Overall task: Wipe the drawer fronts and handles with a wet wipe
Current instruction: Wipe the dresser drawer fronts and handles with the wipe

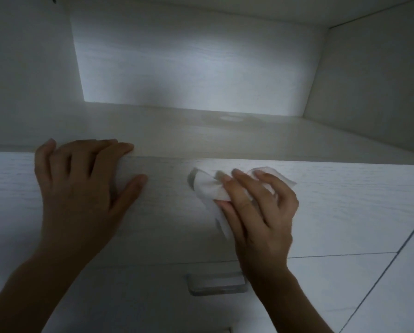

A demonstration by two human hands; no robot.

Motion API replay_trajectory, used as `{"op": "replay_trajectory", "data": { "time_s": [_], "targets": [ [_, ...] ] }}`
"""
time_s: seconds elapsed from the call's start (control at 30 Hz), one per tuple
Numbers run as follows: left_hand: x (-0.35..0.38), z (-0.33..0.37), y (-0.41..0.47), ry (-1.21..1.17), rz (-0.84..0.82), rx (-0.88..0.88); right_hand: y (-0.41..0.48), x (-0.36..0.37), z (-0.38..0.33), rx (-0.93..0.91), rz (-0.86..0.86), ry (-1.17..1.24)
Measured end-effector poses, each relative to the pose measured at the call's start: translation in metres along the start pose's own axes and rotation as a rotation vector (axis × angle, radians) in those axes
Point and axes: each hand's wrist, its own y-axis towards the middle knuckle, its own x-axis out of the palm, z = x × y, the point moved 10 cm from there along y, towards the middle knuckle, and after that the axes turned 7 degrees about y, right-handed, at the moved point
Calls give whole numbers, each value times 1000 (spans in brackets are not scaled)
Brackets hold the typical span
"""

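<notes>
The top drawer front (333,200) is pale white wood grain and spans the view. My right hand (258,207) grips a crumpled white wet wipe (208,188) wrapped around the metal handle (192,180) of that drawer; most of the handle is hidden under the wipe. My left hand (81,186) rests flat on the drawer front at its upper edge, fingers reaching onto the shelf top. Below, a second drawer front (133,299) shows its silver bar handle (216,283).
Above the drawers is an open white cabinet shelf (201,131) with a faint ring stain (230,118); side walls close it in left and right. Grey floor tiles (381,284) with dark grout lines lie at the lower right.
</notes>
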Motion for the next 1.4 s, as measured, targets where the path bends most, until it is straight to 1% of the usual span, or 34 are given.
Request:
{"op": "replay_trajectory", "data": {
  "time_s": [0.07, 0.13, 0.4, 0.6, 0.73, 0.93, 1.1, 1.17, 1.3, 1.4],
  "targets": [
    [2, 0, 0, -5, -32, 3, 0, -4, 5, 21, 16, 34],
    [3, 1, 1, -9, -51, 3, 0, -19, 13, 63, 71, 88],
    [-1, 3, 0, 7, 4, 13, -15, -20, 11, 160, 183, 150],
    [1, 2, 1, 15, -27, 11, -11, -18, 16, 202, 184, 168],
    [1, 2, 1, 14, -27, 12, -6, -20, 18, 155, 151, 180],
    [3, 0, 1, -28, -54, 1, -10, -26, 7, 51, 163, 144],
    [10, -4, 0, -100, -96, -23, 1, -15, -11, -58, 76, 172],
    [12, -4, 0, -128, -115, -27, 0, -15, -9, -49, 72, 173],
    [7, -3, -1, -128, -114, -22, -13, -30, 13, 55, 137, 158],
    [5, -1, 0, -110, -91, -7, -16, -29, 11, 27, 125, 121]
  ]
}}
